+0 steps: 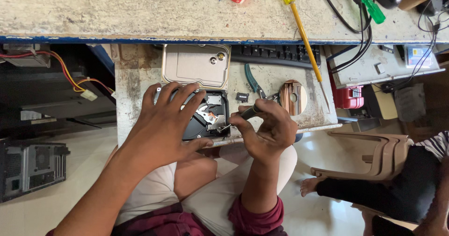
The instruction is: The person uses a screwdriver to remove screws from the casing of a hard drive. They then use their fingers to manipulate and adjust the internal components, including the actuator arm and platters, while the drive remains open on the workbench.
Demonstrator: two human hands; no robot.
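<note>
An opened hard drive (211,116) lies on a worn pull-out shelf (135,79) in front of me, its shiny platter and metal arm assembly exposed. My left hand (166,119) lies spread flat over the drive's left part, holding it down. My right hand (266,128) grips a small dark-handled screwdriver (244,115) whose tip touches the drive's lower right corner. The drive's beige metal lid (196,65) lies just behind the drive.
Green-handled pliers (252,79) and a small black part (242,96) lie right of the drive, by a round hole (293,97) in the shelf. A black keyboard (276,54) sits behind. On the desk above lie a yellow screwdriver (301,30), a green one (372,7), cables. Another person's legs (388,189) are at right.
</note>
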